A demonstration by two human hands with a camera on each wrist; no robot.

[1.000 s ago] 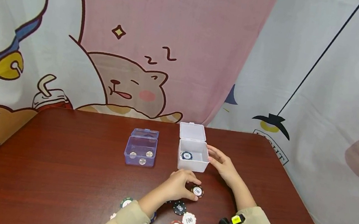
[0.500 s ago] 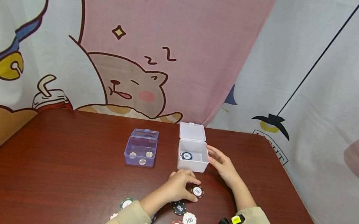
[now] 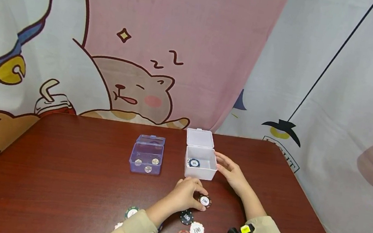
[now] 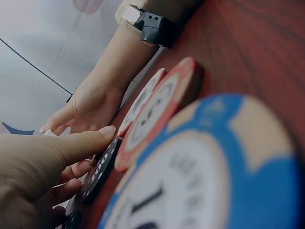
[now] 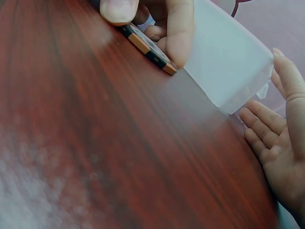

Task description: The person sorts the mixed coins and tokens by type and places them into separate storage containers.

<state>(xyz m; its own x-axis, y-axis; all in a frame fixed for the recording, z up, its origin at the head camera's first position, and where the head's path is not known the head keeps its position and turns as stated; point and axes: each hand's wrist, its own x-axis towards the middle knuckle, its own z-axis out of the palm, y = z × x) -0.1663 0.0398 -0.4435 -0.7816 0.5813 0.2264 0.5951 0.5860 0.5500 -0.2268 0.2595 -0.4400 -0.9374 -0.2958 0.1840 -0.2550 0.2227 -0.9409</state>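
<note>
The round, black-and-orange poker chip marked 100 [image 3: 205,201] is over the dark reddish wooden table [image 3: 77,181], pinched at its edge between the thumb and fingers of the left hand [image 3: 185,195]; picking it up seems the step in hand (whether it is clear of the wood, I cannot tell). The next move likely calls for a steady lift. Just beyond stands the open white plastic box [image 3: 199,173], its front wall an edge to clear; the right hand [image 3: 233,175], fingers loosely extended, seems to touch its right wall. Nearer, a round black chip [image 3: 186,217] crowds the pinch; rightward, bare wood leaves room.
</note>
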